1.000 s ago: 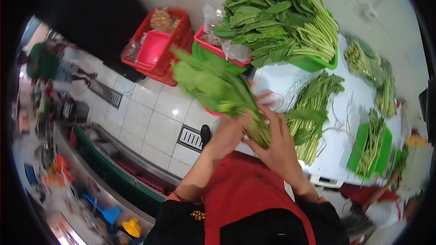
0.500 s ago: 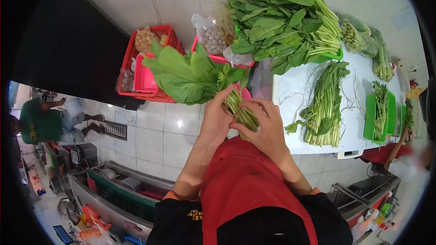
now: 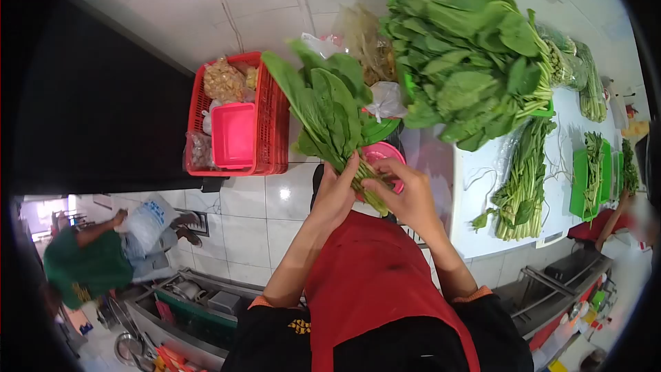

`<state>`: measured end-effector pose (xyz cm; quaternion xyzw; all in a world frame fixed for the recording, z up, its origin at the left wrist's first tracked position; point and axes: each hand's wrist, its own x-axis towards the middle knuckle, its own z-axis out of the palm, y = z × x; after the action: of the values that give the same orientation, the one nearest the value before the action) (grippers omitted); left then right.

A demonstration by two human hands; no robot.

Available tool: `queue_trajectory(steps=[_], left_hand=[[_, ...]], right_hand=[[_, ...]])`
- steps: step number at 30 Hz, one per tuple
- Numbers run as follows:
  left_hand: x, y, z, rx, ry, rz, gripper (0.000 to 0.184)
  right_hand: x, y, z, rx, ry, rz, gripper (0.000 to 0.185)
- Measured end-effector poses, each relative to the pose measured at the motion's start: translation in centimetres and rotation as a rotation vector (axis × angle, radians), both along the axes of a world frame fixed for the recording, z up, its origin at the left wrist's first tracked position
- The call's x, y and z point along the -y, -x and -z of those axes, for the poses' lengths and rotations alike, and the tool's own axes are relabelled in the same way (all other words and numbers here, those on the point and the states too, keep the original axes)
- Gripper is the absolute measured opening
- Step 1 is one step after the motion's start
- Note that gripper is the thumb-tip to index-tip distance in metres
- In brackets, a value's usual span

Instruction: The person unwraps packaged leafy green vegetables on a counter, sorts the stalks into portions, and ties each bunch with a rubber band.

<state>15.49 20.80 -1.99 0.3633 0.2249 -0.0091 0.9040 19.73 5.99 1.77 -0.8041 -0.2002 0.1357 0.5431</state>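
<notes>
A bunch of leafy greens (image 3: 330, 107) is held between both hands in front of the red apron, its leaves pointing up and left. My left hand (image 3: 335, 196) wraps round the stems from the left. My right hand (image 3: 407, 193) closes its fingers on the lower stem ends. Just behind the stems is a pink round tub (image 3: 385, 155). To the right, a separate bundle of greens (image 3: 521, 196) lies on the white table (image 3: 475, 227). A large heap of leafy greens (image 3: 468, 55) rests in a green basket further back.
Red crates (image 3: 272, 131) with a pink bin (image 3: 234, 136) and bagged goods stand at the left. A person in green (image 3: 86, 265) carries a bag at far left. At far right, another person's arm (image 3: 613, 224) reaches toward greens by a green basket (image 3: 582, 186). Bagged vegetables (image 3: 591, 86) lie behind.
My view has turned, so the table now sits further right. The held bunch has swung more upright, still in both hands. The person in green has bent over toward the lower left.
</notes>
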Motion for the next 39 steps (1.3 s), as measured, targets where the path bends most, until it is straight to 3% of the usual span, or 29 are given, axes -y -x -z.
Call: queue_trajectory(steps=[3,5,7,10,13,15,18,19,21,22,23,25,27,29,30,31,33,35,37,39], left_hand=[[-5.3,-2.9,0.7,0.008,0.070,-0.038,0.037],[-9.3,-4.2,0.6,0.034,0.100,-0.011,0.037],[-13.2,-6.0,-0.2,-0.094,0.250,0.103,0.040],[-16.1,-8.1,-0.9,-0.134,0.185,0.183,0.041],[-17.4,-9.6,-1.2,-0.079,0.090,0.240,0.038],[-18.1,-10.4,-0.8,0.030,-0.009,0.236,0.038],[-19.0,-11.6,-1.4,0.059,0.011,0.261,0.035],[-19.2,-11.9,-1.4,0.032,0.047,0.301,0.035],[-19.5,-12.7,-1.5,0.065,0.046,0.334,0.031],[-19.8,-13.1,-1.7,0.014,0.114,0.399,0.030],[-20.0,-13.5,-2.0,-0.039,0.182,0.465,0.028],[-20.0,-14.6,-2.4,-0.052,0.192,0.508,0.026],[-20.0,-15.2,-2.1,-0.068,0.044,0.467,0.028],[-20.7,-15.8,-1.9,-0.044,-0.003,0.477,0.030],[-21.1,-16.1,-1.5,-0.030,-0.032,0.472,0.031],[-21.3,-16.3,-1.2,-0.018,-0.059,0.471,0.032],[-21.7,-16.5,-1.3,-0.050,-0.029,0.522,0.034],[-21.1,-16.7,-1.7,-0.025,-0.111,0.646,0.040],[-20.3,-17.0,-2.2,0.001,-0.192,0.670,0.047],[-19.8,-17.2,-1.4,0.072,-0.298,0.472,0.045]], right_hand=[[-4.9,-1.5,2.5,0.056,0.001,0.115,0.015],[-8.0,-2.0,2.9,-0.188,-0.371,0.161,0.016],[-9.7,-3.0,1.8,-0.120,-0.358,0.085,0.012],[-10.5,-4.7,1.1,-0.530,-0.389,-0.106,0.021],[-12.5,-5.8,0.3,-0.620,-0.430,-0.044,0.014],[-13.5,-6.5,-1.4,-0.601,-0.269,-0.006,0.008],[-13.6,-7.7,-2.0,-0.609,-0.310,-0.003,0.005],[-13.4,-8.1,-2.0,-0.594,-0.314,0.006,0.005],[-13.7,-9.3,-2.5,-0.457,0.022,-0.078,0.008],[-14.1,-9.9,-3.8,-0.221,0.258,-0.075,0.012],[-14.6,-9.9,-4.0,-0.216,0.254,-0.065,0.012],[-15.6,-10.3,-4.5,0.211,0.224,0.086,0.016],[-16.2,-9.8,-5.5,0.263,0.179,0.095,0.019],[-16.3,-9.5,-5.7,0.209,0.163,-0.063,0.018],[-16.1,-9.6,-5.5,-0.054,0.182,-0.081,0.017],[-16.1,-10.0,-5.2,-0.051,0.180,-0.076,0.017],[-15.9,-11.1,-4.9,-0.310,0.304,0.002,0.014],[-16.6,-11.2,-5.7,-0.169,0.402,0.079,0.008],[-17.2,-10.8,-6.2,0.417,0.416,0.199,0.009],[-17.6,-10.0,-6.1,0.446,0.353,0.160,0.012]])
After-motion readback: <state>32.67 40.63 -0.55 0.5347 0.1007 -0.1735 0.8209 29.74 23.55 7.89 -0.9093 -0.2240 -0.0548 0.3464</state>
